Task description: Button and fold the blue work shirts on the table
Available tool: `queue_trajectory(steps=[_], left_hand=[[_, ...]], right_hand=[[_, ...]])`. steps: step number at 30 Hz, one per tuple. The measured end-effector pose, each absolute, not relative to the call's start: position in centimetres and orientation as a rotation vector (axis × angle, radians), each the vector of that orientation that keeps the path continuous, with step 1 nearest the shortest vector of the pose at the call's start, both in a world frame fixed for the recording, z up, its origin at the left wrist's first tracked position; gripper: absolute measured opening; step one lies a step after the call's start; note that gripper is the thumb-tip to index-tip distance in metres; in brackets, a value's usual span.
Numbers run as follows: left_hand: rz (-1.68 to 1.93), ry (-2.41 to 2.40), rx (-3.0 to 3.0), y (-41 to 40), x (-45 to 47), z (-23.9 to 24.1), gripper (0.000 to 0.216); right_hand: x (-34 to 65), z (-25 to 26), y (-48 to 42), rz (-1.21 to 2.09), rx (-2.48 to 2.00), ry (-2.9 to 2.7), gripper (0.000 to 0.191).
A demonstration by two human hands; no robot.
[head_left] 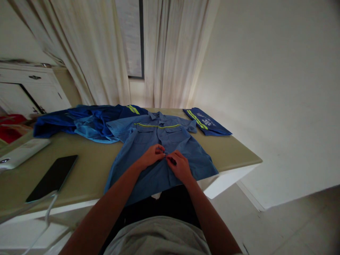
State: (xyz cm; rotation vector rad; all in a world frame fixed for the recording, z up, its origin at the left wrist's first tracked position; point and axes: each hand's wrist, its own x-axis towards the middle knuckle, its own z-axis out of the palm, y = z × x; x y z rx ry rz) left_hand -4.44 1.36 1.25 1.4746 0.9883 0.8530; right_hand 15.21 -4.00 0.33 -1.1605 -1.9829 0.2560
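Observation:
A blue short-sleeved work shirt (170,138) lies spread face up on the table, its collar at the far side and its hem over the front edge. A yellow stripe crosses its chest above two flap pockets. My left hand (153,155) and my right hand (180,165) meet at the front placket, below the pockets. Both have thumb and fingers pinched on the placket, with the fingertips almost touching. Any button between them is too small to make out.
A folded dark blue garment (208,122) with yellow stripes lies at the back right. Crumpled blue clothes (79,120) are heaped at the back left. A black phone (53,177) with a white cable and a white device (25,152) lie on the left of the table (90,163).

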Motion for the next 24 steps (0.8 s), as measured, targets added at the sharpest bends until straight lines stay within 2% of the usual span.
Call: queue_trajectory(steps=[10,16,24], left_hand=[[0.891,0.983,1.516,1.53,-4.47,1.14,0.038],[0.884,0.938,1.642,1.35,-4.47,1.22,0.034],[0.838,0.837,1.789,1.09,-4.38,1.06,0.034]], right_hand=[[15.22,-0.08,-4.09,0.180,-1.148,-2.055,0.019],[15.35,0.55,-3.98,0.371,-1.151,-1.887,0.009],[15.77,0.34,-3.42,0.524,-1.147,-1.809,0.010]])
